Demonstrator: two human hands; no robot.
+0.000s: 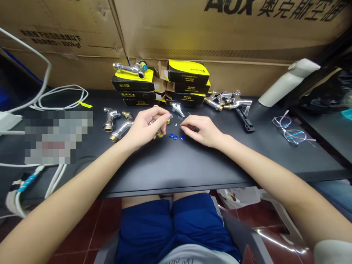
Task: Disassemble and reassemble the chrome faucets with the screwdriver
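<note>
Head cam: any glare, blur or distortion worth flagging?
Head view: strong wide-angle bowing, with the desk's front edge curving away at the sides; specular glare on the chrome faucet body; a pixelated mosaic patch hides whatever lies at left; the left hand, its brass fitting and the right hand show no obvious motion blur.

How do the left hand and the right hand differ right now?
The left hand grips a small brass-and-chrome fitting in curled fingers, while the right hand has its fingertips pinched together, holding nothing I can make out. The left hand is to the left of the small blue discs, and the right hand is to their right. Both hands are bare and close to the discs.
</note>
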